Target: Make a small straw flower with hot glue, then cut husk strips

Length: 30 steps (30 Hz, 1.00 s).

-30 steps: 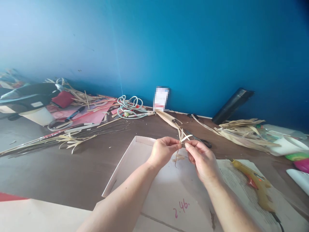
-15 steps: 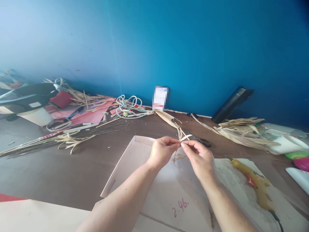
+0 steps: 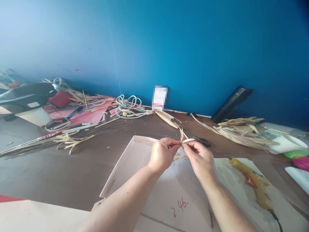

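Both my hands meet above a shallow cardboard box lid [image 3: 125,161]. My left hand [image 3: 163,153] pinches a small bundle of pale dried leaf strips [image 3: 181,133] between thumb and fingertips. Touching the same spot, my right hand [image 3: 198,158] is closed on the strips too, one of which sticks out over its fingers. The gripped ends are hidden by my fingertips. Black-handled scissors [image 3: 205,142] lie just beyond my right hand. Some dried scraps [image 3: 178,157] rest on the lid underneath.
At right, a yellow glue gun [image 3: 258,187] lies on printed paper [image 3: 224,174]. Dried husks [image 3: 241,133] and a black tube [image 3: 231,104] are behind it. A phone [image 3: 159,98] leans on the blue wall. A coiled pale cable [image 3: 130,106] and thin wires [image 3: 96,132] lie left.
The strip ends between my hands have shifted: the loose pale strip now lies flatter over my right fingers, and the end hanging below my fingertips shows less. My hands have barely moved.
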Tool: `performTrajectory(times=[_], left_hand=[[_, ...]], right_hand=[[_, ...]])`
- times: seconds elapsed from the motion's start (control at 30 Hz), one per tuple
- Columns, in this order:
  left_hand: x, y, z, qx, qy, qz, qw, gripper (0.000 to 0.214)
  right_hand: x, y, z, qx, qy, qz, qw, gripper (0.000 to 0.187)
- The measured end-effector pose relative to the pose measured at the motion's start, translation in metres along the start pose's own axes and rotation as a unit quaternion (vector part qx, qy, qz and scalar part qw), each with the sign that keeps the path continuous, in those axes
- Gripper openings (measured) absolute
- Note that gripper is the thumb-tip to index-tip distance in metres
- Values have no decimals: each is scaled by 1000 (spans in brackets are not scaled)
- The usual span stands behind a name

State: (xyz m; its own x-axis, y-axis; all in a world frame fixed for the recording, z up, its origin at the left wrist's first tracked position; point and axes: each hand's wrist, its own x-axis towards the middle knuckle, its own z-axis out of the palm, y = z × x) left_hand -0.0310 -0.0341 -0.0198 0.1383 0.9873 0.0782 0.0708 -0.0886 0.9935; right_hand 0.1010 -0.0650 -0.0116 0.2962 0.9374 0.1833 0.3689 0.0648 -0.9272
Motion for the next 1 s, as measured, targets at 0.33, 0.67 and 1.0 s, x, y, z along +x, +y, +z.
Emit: performTrajectory(times=[0.33,0.67,1.0], left_hand=[[-2,0,1,23,15,19,999,14],[6,6,-6,-170,4,-101,980,19],[5,6,-9,-253,-26,-152,955,24]], right_hand=[[1,1,1,14,-3,19,1000,22],[4,6,-1,40,8,11,999,30],[0,3,6,-14,-74,24,997,35]])
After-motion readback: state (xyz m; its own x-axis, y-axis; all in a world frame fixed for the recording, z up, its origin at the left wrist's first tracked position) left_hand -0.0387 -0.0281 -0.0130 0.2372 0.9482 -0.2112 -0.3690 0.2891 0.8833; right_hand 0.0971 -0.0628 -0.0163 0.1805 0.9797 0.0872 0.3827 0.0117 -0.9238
